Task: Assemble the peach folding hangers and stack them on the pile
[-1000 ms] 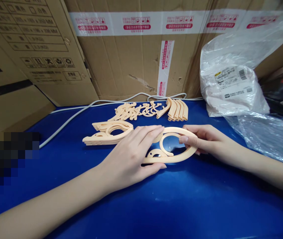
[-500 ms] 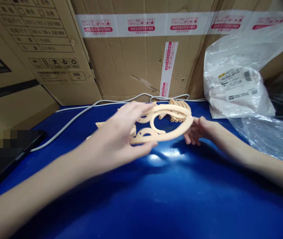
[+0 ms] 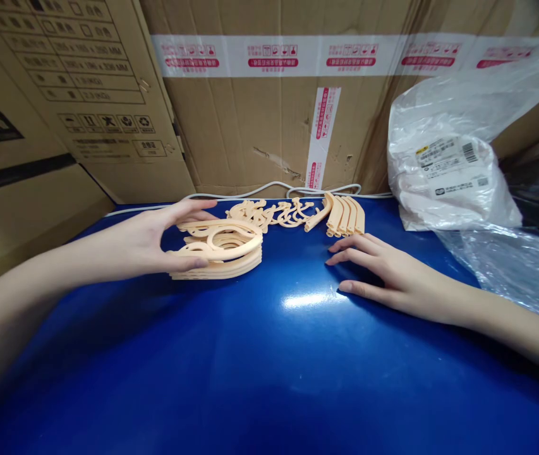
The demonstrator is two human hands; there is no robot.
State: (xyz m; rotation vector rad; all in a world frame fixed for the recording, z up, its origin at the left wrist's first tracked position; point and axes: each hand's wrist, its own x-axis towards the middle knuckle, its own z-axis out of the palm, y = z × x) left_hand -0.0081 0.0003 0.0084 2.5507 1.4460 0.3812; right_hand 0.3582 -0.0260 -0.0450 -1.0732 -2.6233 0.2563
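My left hand (image 3: 150,246) is wrapped around the left end of a beige plastic piece (image 3: 245,249), a curved loop like part of a folding hanger. That piece lies on top of a stack of similar pieces (image 3: 224,272), with my thumb along its near edge and my fingers on the far side. My right hand (image 3: 387,275) is empty, palm down with fingers apart, low over the blue tabletop (image 3: 297,373). Just beyond its fingertips lies a row of curved beige tube-like arms (image 3: 345,216). Small beige hooks (image 3: 292,213) are heaped between that row and the stack.
Cardboard boxes (image 3: 250,114) wall off the back and left. A white plastic parcel bag (image 3: 449,183) stands at the back right, with clear film (image 3: 525,272) in front of it. A pale cable (image 3: 269,187) runs along the back edge.
My left hand has carried the looped piece left and down onto the stack. My right hand has come off the piece's right end, turned palm down and spread its fingers.
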